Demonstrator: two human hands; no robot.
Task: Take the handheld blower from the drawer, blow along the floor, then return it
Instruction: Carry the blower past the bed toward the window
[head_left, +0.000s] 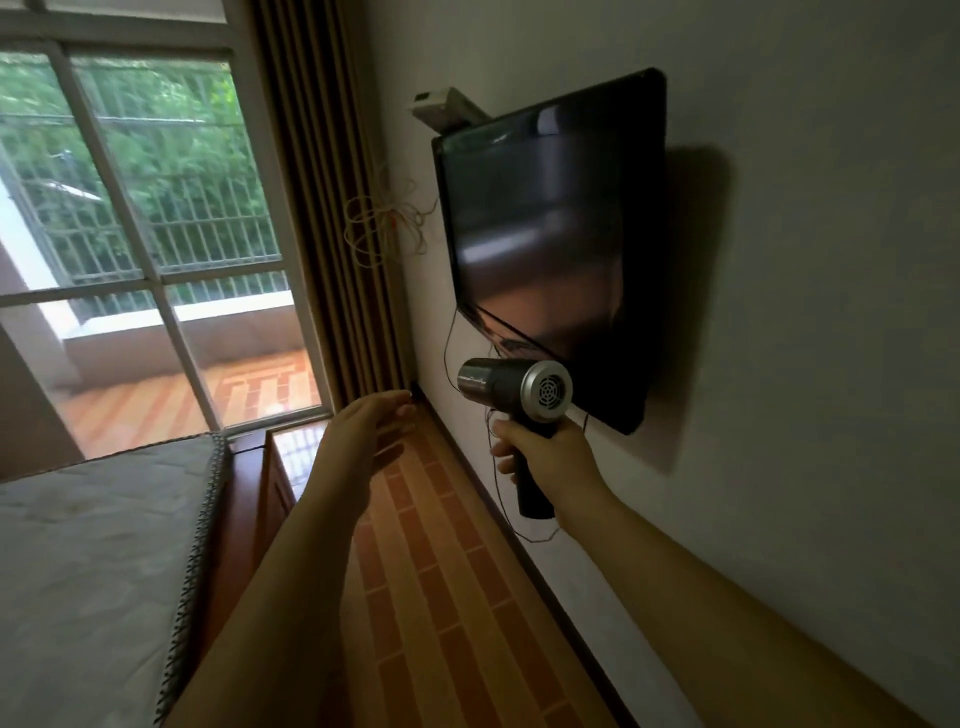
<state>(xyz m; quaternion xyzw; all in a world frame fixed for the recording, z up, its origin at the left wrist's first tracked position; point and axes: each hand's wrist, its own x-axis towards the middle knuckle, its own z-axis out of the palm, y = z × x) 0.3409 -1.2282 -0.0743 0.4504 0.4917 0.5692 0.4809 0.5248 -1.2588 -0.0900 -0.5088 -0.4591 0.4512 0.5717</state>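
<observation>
The handheld blower (511, 389) is black and silver, with a round grille at its rear and its nozzle pointing left toward the window. My right hand (550, 457) grips its dark handle, holding it up in front of the wall at mid-height. My left hand (371, 431) stretches forward to the left of the blower, fingers apart and holding nothing. Below both arms runs the orange brick-patterned floor (441, 571). No drawer shows in this view.
A dark television (556, 234) hangs tilted on the right wall, with thin cables (498, 499) dangling to the floor. A bare mattress (93, 561) fills the lower left, a wooden cabinet (283, 467) beyond it. A brown curtain (332, 208) and a barred window (145, 208) stand ahead.
</observation>
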